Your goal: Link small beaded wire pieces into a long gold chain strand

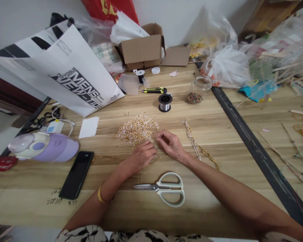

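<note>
From my remote seat, watching through the head camera, I take the pile of small gold and clear beads (136, 129) as my landmark, since the relation I weigh most is how it lies from the fingers. The pile sits on the table (126, 211) just beyond the left hand (145, 155) and to its left, while the right hand (173, 144) comes in at the pile's right edge. So of the 2 hands, I judge the left nearer to the bulk of it, its knuckles just beside the near rim. The heap spreads loosely and I read no firm long axis in it. The left fingers curl inward, their tips hidden from me, so I cannot tell whether they grip anything. The right thumb and forefinger bend close together, tips pointing left toward the pile; whether they pinch a bead or a thread is too small to tell. A thin gold chain (108, 157) runs sideways on the near-left side of the pile, leading toward the left wrist. To the right of the pile, past the right hand, lies a beaded strand (192, 137), its long axis slanting from far left to near right. The scissors (164, 188) lie nearer me than the pile, blades pointing left, and the wire spool (165, 102) stands beyond it, to the right.
</note>
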`<action>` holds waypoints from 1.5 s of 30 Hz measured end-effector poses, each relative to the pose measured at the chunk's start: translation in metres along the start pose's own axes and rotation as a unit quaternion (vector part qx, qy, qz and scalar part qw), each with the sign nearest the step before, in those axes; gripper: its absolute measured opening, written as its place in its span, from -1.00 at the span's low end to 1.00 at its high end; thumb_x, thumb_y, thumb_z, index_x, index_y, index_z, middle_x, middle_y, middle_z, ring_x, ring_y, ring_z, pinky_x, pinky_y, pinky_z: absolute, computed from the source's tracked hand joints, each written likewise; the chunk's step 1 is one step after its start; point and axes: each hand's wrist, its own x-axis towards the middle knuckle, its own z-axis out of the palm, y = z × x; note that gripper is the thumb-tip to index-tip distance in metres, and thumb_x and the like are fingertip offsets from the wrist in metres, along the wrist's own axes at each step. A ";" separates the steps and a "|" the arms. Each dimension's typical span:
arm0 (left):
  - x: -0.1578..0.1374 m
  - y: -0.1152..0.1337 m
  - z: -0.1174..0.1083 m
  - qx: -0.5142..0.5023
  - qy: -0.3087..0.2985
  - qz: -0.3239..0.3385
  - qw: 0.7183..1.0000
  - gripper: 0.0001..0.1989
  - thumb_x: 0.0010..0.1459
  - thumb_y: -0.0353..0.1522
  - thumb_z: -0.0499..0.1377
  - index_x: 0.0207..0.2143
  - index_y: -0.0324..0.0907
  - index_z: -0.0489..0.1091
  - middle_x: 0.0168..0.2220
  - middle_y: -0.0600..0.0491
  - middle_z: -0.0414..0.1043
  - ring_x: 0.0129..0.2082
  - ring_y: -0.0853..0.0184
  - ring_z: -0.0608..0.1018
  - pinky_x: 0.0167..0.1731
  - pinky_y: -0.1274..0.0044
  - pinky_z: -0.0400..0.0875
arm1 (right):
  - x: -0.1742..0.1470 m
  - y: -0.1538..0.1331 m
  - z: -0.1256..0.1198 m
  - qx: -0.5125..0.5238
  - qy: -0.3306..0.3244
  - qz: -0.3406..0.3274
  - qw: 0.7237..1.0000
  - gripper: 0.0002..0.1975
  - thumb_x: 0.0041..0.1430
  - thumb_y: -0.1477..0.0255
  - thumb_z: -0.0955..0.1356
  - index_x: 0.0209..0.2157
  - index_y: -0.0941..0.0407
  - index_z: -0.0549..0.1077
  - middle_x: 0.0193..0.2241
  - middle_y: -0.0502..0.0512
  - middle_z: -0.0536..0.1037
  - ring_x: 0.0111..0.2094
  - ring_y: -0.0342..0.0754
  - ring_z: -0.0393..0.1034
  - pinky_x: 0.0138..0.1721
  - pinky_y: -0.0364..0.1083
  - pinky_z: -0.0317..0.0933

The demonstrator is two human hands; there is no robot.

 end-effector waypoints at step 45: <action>0.001 0.012 -0.012 0.109 -0.085 0.008 0.990 -0.81 0.21 -0.49 -0.02 -0.44 -0.25 0.31 -0.35 -0.03 0.33 -0.27 0.25 0.30 -0.23 0.41 0.29 | -0.001 0.002 0.001 -0.008 0.001 -0.009 1.000 -0.92 0.18 0.47 0.25 -0.34 0.14 0.37 -0.46 0.04 0.43 -0.44 -0.12 0.30 -0.39 -0.14 0.19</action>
